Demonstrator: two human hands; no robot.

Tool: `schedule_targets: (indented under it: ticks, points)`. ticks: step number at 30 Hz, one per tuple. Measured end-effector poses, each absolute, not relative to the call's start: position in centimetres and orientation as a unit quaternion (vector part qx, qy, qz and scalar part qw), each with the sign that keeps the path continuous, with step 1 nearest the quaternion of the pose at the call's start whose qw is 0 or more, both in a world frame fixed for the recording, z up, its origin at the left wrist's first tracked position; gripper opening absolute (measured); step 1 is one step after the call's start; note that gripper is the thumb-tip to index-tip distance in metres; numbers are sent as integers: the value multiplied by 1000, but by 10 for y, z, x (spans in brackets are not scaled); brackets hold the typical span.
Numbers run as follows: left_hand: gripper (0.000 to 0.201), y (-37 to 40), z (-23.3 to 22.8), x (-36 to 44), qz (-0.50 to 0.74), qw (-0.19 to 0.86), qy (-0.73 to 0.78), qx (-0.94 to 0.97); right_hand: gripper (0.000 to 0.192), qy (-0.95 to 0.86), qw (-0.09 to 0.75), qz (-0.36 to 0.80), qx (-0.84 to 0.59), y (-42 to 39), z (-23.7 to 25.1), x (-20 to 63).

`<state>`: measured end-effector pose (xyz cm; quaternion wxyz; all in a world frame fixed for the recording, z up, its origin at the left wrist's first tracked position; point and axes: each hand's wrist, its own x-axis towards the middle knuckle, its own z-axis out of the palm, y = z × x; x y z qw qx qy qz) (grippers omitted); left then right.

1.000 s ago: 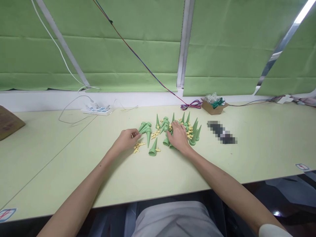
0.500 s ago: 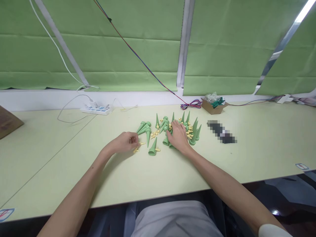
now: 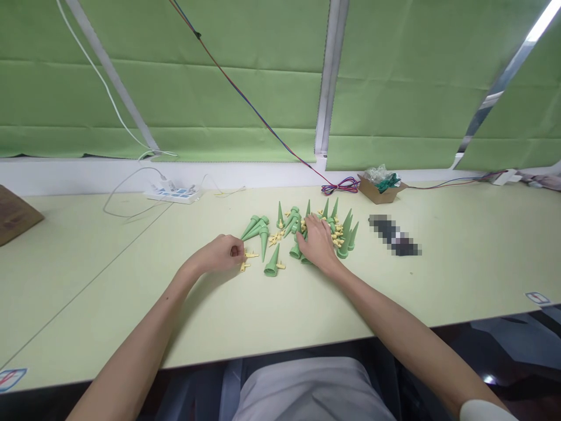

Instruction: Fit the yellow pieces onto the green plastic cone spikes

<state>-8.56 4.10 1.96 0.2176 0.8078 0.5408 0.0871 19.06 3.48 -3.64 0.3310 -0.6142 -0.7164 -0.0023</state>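
Observation:
My left hand [image 3: 224, 252] is low over the table, fingers curled and pinched together. Beside its fingertips lie a small yellow T-shaped plastic valve [image 3: 251, 255] and another yellow valve [image 3: 243, 267]. Whether anything is between those fingertips is hidden. My right hand [image 3: 318, 242] rests palm down on a pile of green plastic cone spikes and yellow valves, thumb apart from the fingers, covering part of the pile. Between the hands, a green spike [image 3: 272, 264] with a yellow valve on its side stands tilted. Several green spikes [image 3: 263, 242] lie near my left hand, with loose yellow valves [image 3: 276, 237] beside them.
At the back stand a white power strip [image 3: 175, 195], a coiled red-and-blue wire [image 3: 342, 186] and a small cardboard box [image 3: 380, 190] holding plastic wrap. A pixelated dark object [image 3: 394, 235] lies to the right. Brown cardboard [image 3: 17, 216] sits far left.
My left fingertips have drawn back slightly to the left, so more of the yellow valves beside them shows. My right hand stays on the pile. The whole view has shifted a little.

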Motion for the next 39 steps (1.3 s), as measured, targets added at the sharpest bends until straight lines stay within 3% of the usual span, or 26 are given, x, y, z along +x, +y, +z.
schedule_targets:
  ticks: [14,27,29,35,39]
  points:
    - [12,37,21,-82,66,213,553,803,47,-718,326,-1,-615,33,-34,190]
    - [8,38,28,-84,161,208,543,797,45,-714,344,7,-610,34,-35,190]
    - [13,36,31,-81,202,236,523,794,47,-712,346,11,-611,33,-35,190]
    - [29,21,35,-61,228,452,459,730,48,-711,346,8,-612,32,-33,189]
    - [36,19,29,-51,241,491,453,704,48,-708,350,7,-613,33,-35,189]
